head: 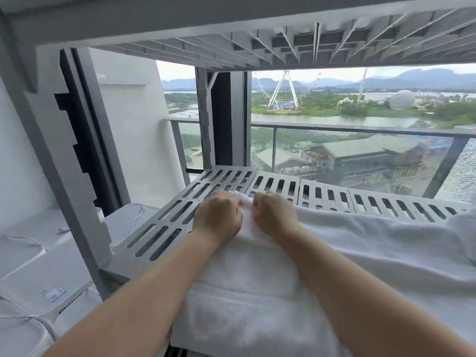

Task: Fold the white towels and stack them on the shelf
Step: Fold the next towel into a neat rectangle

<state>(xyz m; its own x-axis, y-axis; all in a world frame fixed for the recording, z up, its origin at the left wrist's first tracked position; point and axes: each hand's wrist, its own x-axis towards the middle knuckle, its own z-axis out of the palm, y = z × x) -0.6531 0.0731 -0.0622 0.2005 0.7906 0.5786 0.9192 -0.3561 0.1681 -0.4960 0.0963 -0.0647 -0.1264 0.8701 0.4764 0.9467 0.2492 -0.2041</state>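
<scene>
towel: white towel (pixel 257 292) lies flat on the slotted shelf (pixel 164 228)
hands: left hand (pixel 217 216), right hand (pixel 274 215) side by side at its far edge; fingers curled, pinching cloth
step: probably squaring it; next needs edges aligned

A grey slotted plastic shelf (pixel 164 222) is pictured carrying a white towel (pixel 257 292), which is laid in folded layers across its near and right-hand portions, with one end reaching toward the back. The slotted panels are shown at the left and along the rear. More white cloth (pixel 463 222) is bunched at the far right edge.
</scene>
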